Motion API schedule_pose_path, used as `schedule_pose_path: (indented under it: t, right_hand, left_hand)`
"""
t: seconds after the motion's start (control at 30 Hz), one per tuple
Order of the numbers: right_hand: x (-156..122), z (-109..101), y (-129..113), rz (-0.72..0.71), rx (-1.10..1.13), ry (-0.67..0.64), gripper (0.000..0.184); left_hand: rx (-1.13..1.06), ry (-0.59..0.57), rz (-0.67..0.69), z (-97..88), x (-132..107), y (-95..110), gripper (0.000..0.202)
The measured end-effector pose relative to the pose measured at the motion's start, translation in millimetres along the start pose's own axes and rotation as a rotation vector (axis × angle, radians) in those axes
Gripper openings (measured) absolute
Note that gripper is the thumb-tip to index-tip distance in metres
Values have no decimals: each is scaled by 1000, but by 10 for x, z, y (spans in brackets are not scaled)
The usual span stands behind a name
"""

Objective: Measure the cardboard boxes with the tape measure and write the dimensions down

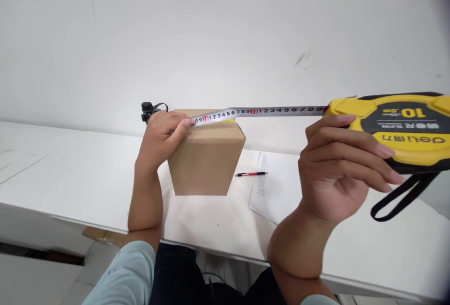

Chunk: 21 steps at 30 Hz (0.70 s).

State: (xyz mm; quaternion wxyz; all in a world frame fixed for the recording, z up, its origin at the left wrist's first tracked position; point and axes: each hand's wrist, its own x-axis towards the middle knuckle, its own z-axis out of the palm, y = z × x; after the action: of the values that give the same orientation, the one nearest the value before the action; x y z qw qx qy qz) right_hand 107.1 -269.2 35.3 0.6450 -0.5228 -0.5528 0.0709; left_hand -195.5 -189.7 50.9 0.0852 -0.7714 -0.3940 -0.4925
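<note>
A brown cardboard box stands upright on the white table. My left hand is closed at the box's top left edge, pinching the metal blade of a tape measure. The blade crosses the top of the box, bends near its right corner and runs on to the right in the air. My right hand grips the yellow and black tape measure case from below, raised well to the right of the box. A black wrist strap dangles from the case. The blade's end is hidden by my left hand.
A red and black pen lies right of the box, its tip over a sheet of paper with writing. Behind my left hand is a black object with a loop, partly hidden. The white wall rises behind the table.
</note>
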Motion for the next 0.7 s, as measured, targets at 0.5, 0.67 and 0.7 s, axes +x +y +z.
schedule_pose_path:
  t: [0.5, 0.67, 0.7]
  right_hand:
    - [-48, 226, 178, -237, 151, -128, 46]
    - [78, 332, 340, -232, 340, -240, 52]
    - [105, 345, 363, -234, 389, -274, 56]
  left_hand:
    - [76, 224, 7, 72, 9, -51, 16]
    - [95, 281, 20, 59, 5, -29, 19]
    - [92, 284, 21, 54, 1, -24, 20]
